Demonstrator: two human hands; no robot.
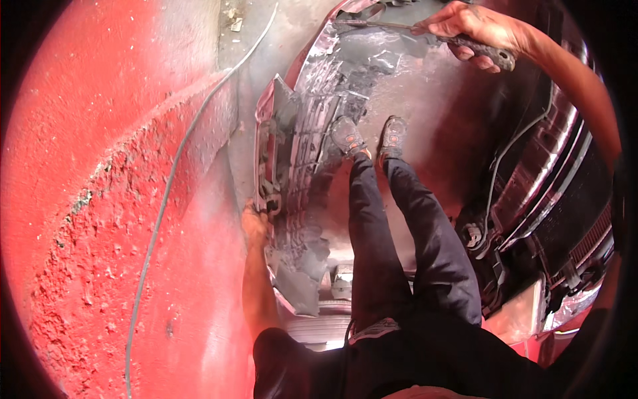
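Note:
A detached car bumper (302,139), grey and cracked inside with a red painted edge, stands on the ground in front of my legs. My left hand (254,223) grips its near left edge by a bracket. My right hand (468,30) is raised at the top of the view, closed around the dark handle of a long metal tool (379,25) whose shaft reaches left to the bumper's upper end. My two shoes (369,136) stand against the bumper's inner side.
A rough red-painted wall (100,199) fills the left, with a thin grey cable (169,179) running down it. On the right is the exposed front of a car (558,193) with hoses, brackets and a radiator. Grey concrete ground (292,33) lies beyond the bumper.

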